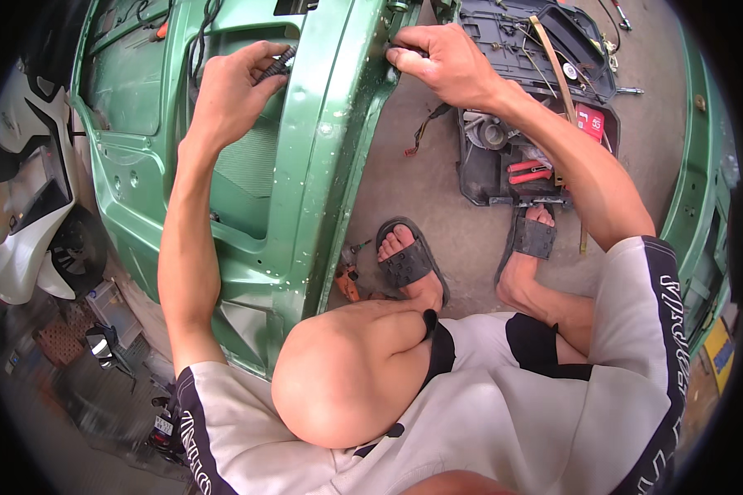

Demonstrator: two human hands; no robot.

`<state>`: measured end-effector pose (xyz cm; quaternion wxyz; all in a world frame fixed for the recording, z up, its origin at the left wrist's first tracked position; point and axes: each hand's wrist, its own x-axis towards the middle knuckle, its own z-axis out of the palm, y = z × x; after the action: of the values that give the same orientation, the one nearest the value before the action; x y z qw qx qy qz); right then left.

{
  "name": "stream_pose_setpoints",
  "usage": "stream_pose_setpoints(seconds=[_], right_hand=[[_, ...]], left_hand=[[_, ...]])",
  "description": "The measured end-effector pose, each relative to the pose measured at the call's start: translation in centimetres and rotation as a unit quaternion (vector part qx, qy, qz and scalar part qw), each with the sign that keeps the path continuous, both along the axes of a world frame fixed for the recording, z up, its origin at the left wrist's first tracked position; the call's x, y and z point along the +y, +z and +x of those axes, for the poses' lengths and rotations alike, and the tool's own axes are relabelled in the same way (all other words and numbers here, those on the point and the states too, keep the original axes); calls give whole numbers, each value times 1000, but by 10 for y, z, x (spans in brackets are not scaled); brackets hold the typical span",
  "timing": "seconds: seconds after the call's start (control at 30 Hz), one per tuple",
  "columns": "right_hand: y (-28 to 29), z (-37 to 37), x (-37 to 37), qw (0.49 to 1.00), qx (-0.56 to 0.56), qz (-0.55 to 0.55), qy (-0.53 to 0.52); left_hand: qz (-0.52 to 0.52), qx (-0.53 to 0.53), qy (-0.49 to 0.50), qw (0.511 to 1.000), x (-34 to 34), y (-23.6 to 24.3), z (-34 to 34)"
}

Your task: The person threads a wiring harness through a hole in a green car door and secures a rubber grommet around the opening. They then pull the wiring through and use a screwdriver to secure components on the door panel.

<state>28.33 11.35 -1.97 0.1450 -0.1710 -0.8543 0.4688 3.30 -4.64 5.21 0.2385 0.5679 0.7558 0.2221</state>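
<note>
A green vehicle door [309,173] stands on edge before me, its inner panel facing left. My left hand [227,95] reaches to the opening in that panel and is closed round a black corrugated wiring tube [278,64]. On the other side, at the door's narrow edge, my right hand [450,66] pinches a dark piece of wiring harness [413,50], mostly hidden by the fingers. Below the right hand hangs a wire pigtail [422,130] with a small reddish end. Whether tube and pigtail join through the door cannot be seen.
An open black toolbox [475,169] with red-handled pliers [528,172] and loose tools lies at the right. An orange power tool [347,280] rests on the floor by my sandalled foot. Another green panel [689,165] stands far right; a white motorbike [33,239] is at left.
</note>
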Motion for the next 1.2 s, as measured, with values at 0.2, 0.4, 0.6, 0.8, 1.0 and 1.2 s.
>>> stream_pose_setpoints(seconds=[0.2, 0.4, 0.6, 0.8, 1.0, 1.2], right_hand=[[2, -11, -76, 934, 7, -130, -333], [11, 0, -12, 997, -58, -30, -32], [-13, 22, -29, 996, -1, -5, -90], [18, 7, -45, 987, -101, 22, -126], [50, -11, -15, 976, -215, -3, 43], [40, -18, -15, 971, -237, -14, 27]], left_hand=[[-37, -5, -69, 997, 3, -2, 7], [-62, 24, -20, 998, -4, -14, 5], [60, 93, 19, 994, 4, 26, 21], [92, 86, -93, 988, 24, 6, 67], [185, 264, 56, 945, 75, -5, 85], [123, 289, 48, 948, 126, 1, 96]])
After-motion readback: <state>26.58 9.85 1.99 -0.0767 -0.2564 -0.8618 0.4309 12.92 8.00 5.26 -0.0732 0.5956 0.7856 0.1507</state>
